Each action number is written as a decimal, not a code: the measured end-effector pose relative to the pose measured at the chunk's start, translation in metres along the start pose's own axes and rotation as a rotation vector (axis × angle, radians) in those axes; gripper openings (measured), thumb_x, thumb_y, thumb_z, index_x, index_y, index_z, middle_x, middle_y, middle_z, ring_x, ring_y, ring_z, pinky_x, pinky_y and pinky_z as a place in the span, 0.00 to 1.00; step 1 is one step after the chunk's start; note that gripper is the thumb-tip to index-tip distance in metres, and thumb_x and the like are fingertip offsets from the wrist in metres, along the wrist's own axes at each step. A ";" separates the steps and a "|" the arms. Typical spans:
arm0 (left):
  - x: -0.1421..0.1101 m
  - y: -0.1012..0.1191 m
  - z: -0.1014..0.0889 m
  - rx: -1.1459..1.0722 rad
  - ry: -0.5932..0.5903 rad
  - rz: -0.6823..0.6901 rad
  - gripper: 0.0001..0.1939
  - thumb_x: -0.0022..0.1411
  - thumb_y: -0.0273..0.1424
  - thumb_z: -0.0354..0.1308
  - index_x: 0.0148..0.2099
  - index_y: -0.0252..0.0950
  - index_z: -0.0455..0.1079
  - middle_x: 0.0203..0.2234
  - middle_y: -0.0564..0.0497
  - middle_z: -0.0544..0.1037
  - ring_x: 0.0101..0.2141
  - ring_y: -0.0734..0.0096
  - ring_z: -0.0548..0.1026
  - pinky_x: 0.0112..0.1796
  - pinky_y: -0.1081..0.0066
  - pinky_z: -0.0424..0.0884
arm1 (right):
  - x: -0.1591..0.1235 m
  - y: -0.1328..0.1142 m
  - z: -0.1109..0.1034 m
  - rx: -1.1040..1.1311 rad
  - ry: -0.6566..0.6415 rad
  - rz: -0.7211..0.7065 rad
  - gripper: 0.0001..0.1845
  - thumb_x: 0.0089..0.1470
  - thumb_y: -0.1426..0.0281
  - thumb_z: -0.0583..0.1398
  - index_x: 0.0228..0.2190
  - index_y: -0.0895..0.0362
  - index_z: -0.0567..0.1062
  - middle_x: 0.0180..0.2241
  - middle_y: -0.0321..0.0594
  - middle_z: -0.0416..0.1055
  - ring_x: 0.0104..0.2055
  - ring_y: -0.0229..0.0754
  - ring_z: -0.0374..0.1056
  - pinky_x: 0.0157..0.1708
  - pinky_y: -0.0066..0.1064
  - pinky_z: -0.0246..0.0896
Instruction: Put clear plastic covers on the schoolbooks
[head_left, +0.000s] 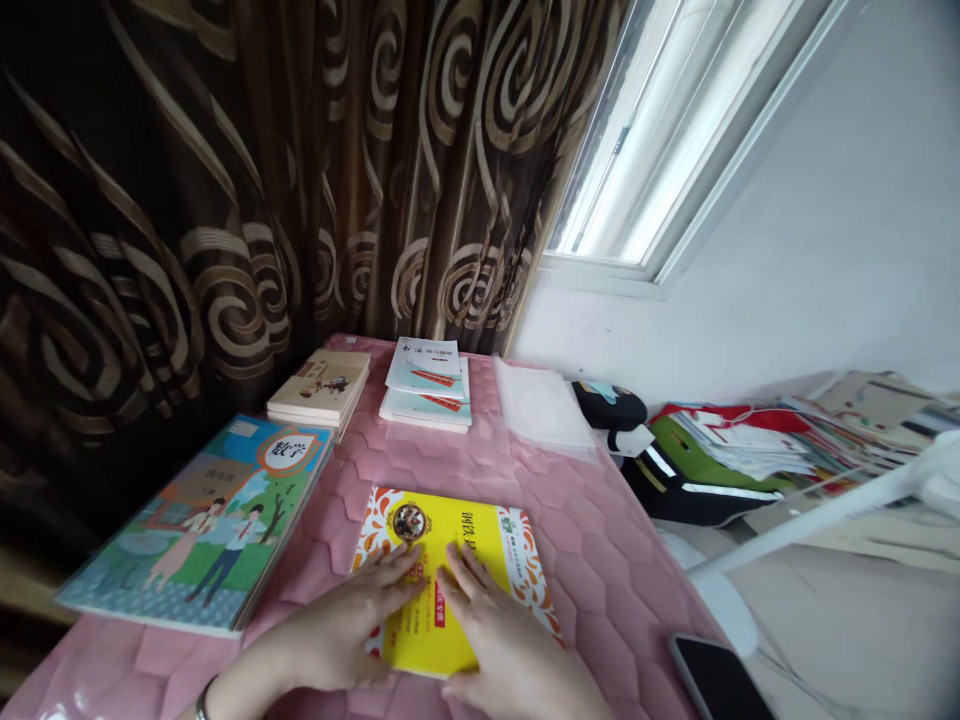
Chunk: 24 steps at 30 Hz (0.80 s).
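A yellow book (450,530) with orange-and-white patterned sides lies flat on the pink quilted cover (592,560). My left hand (337,620) rests on its left part, fingers stretched across the cover, a bracelet at the wrist. On the right part lies my right hand (502,640), palm down with fingers spread. Left of my hands is a blue-and-green maths textbook (217,510), seemingly on top of a stack. Behind that stand a pile of beige books (319,385) and a pile of white-and-blue booklets (427,375).
Clear plastic sheets (544,405) lie at the back right. A phone (716,680) sits at the front right edge. Beyond the right edge are a green-and-black bag (697,465), stacked papers and a white lamp arm (810,520). A brown curtain (360,160) hangs behind.
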<state>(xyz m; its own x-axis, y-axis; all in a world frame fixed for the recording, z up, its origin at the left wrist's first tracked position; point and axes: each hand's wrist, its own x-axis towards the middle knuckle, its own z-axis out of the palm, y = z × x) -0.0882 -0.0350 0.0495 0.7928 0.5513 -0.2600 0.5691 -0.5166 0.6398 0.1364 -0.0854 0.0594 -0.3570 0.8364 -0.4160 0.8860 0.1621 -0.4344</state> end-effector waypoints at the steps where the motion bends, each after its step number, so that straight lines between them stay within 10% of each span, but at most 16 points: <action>1: 0.000 0.000 -0.001 -0.001 -0.003 -0.002 0.48 0.48 0.28 0.62 0.68 0.50 0.47 0.69 0.53 0.38 0.67 0.53 0.40 0.64 0.50 0.42 | 0.000 0.000 0.001 0.008 0.000 -0.006 0.56 0.42 0.62 0.69 0.66 0.60 0.48 0.69 0.48 0.26 0.70 0.54 0.23 0.67 0.46 0.30; 24: -0.008 0.006 -0.013 -0.014 0.102 -0.022 0.40 0.45 0.32 0.67 0.62 0.45 0.64 0.65 0.48 0.60 0.63 0.52 0.58 0.61 0.57 0.57 | -0.003 0.001 -0.012 0.015 0.047 -0.095 0.41 0.47 0.56 0.63 0.60 0.58 0.65 0.68 0.52 0.44 0.68 0.60 0.40 0.64 0.47 0.44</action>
<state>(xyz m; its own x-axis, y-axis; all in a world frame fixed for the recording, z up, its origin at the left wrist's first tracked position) -0.0937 -0.0338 0.0647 0.7534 0.6265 -0.1997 0.5824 -0.4950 0.6448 0.1422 -0.0812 0.0695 -0.4244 0.8415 -0.3343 0.8442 0.2342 -0.4821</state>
